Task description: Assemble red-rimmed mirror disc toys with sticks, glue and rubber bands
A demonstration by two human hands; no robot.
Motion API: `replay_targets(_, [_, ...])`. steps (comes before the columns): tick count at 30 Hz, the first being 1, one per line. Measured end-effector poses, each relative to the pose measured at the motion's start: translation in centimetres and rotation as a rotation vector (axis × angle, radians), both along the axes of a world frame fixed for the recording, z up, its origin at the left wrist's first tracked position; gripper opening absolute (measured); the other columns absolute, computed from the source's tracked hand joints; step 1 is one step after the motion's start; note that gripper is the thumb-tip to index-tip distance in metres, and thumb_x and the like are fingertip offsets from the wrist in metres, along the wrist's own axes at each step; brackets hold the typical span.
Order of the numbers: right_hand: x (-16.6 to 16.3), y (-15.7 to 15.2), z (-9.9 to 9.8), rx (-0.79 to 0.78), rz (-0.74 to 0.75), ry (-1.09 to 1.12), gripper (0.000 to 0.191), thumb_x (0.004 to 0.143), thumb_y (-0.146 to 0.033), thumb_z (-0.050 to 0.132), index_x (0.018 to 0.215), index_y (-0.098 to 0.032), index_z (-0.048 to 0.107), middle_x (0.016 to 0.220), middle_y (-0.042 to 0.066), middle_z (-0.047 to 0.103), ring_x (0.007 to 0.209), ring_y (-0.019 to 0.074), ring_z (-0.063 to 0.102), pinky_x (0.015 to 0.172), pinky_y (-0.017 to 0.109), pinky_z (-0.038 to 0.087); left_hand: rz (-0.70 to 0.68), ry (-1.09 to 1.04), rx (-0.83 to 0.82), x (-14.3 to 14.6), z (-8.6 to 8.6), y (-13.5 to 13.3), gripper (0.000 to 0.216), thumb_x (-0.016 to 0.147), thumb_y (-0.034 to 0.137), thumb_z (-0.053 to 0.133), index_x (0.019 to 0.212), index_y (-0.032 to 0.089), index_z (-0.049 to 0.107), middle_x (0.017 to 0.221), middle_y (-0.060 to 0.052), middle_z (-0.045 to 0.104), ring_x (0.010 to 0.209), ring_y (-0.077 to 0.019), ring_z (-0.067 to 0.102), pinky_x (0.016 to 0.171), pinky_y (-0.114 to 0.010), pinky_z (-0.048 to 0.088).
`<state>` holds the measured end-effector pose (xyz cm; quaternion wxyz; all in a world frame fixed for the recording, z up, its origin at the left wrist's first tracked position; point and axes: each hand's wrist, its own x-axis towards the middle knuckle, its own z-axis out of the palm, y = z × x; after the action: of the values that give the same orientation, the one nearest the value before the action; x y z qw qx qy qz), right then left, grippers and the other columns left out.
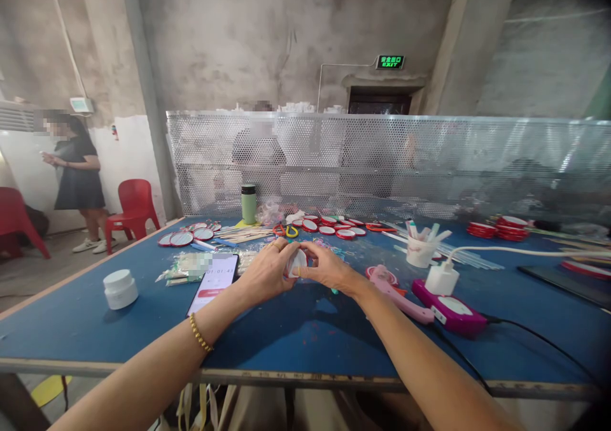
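Observation:
Above the middle of the blue table, my left hand (268, 272) and my right hand (330, 268) meet around a small round whitish piece (298, 263). Fingers of both hands are closed on its edges, and they cover part of it, so its exact kind does not show. Just beyond my fingers lie yellow-handled scissors (291, 231) and several red-rimmed round discs (327, 230). A phone (216, 283) with a running timer rests left of my left hand. To the right of my right wrist lies a pink glue gun (398, 296).
A white jar (119, 289) stands at the left, a green bottle (249, 204) at the back. On the right are a cup of pens (420, 251) and a purple power strip (449, 309) with cables. A perforated metal screen (305, 157) borders the table. A person (79, 170) stands far left.

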<state>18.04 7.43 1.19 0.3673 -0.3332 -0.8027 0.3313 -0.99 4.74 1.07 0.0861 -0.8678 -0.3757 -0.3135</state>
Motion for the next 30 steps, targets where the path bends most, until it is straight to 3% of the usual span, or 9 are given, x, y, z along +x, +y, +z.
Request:
replay_targets(4, [-0.2,0.1,-0.2,0.025,-0.028,0.003,0.037,0.077,-0.039,0.074,0.109,-0.023,0.065,0.108,0.003,0.069,0.100,0.0215,0.064,0.086,0.033,0.050,0.038,0.015,0.017,0.0,0.0,-0.1,0.054,0.072,0.022,0.067,0.124,0.020,0.051,0.108,-0.011,0.056,0.097,-0.0268,0.059,0.083,-0.038,0.050])
replay_targets(7, [-0.5,0.1,-0.2,0.019,-0.075,0.010,0.031,0.079,-0.041,0.072,0.100,-0.019,0.067,0.096,0.004,0.070,0.086,0.0184,0.064,0.072,0.028,0.051,0.098,0.001,0.020,0.1,0.1,-0.2,0.047,0.075,0.024,0.063,0.120,0.017,0.052,0.106,-0.011,0.056,0.092,-0.0263,0.061,0.078,-0.036,0.051])
replay_targets(11, [-1.2,-0.4,-0.1,-0.114,-0.064,0.020,0.031,0.078,-0.045,0.071,0.090,-0.017,0.066,0.078,0.000,0.067,0.059,0.0112,0.057,0.051,0.022,0.045,0.210,-0.038,0.009,0.0,0.3,-0.3,0.046,0.076,0.030,0.062,0.119,0.017,0.051,0.111,-0.012,0.055,0.092,-0.0270,0.063,0.074,-0.036,0.053])
replay_targets(15, [-1.9,-1.1,-0.1,-0.211,-0.111,-0.016,0.030,0.077,-0.046,0.072,0.079,-0.016,0.064,0.056,-0.005,0.057,0.045,0.0079,0.052,0.042,0.019,0.037,0.303,-0.048,-0.016,-0.1,0.5,-0.5,0.057,0.073,0.033,0.065,0.125,0.016,0.048,0.116,-0.013,0.055,0.093,-0.0286,0.064,0.074,-0.037,0.054])
replay_targets(21, [-2.2,-1.0,-0.9,-0.341,-0.016,0.155,0.037,0.080,-0.053,0.066,0.081,-0.016,0.061,0.049,-0.005,0.057,0.043,0.0088,0.054,0.042,0.019,0.038,0.317,-0.029,-0.026,-0.1,0.6,-0.4,0.050,0.081,0.034,0.059,0.126,0.015,0.049,0.115,-0.015,0.056,0.091,-0.0279,0.066,0.074,-0.037,0.054])
replay_targets(30, [-2.5,-1.0,-1.4,-0.346,0.003,0.176,0.032,0.083,-0.047,0.061,0.073,-0.017,0.056,0.046,-0.003,0.059,0.042,0.0103,0.057,0.044,0.020,0.040,0.237,0.042,-0.100,-1.0,1.3,-0.3,0.053,0.079,0.034,0.068,0.126,0.016,0.050,0.108,-0.013,0.056,0.092,-0.0273,0.065,0.077,-0.036,0.054])
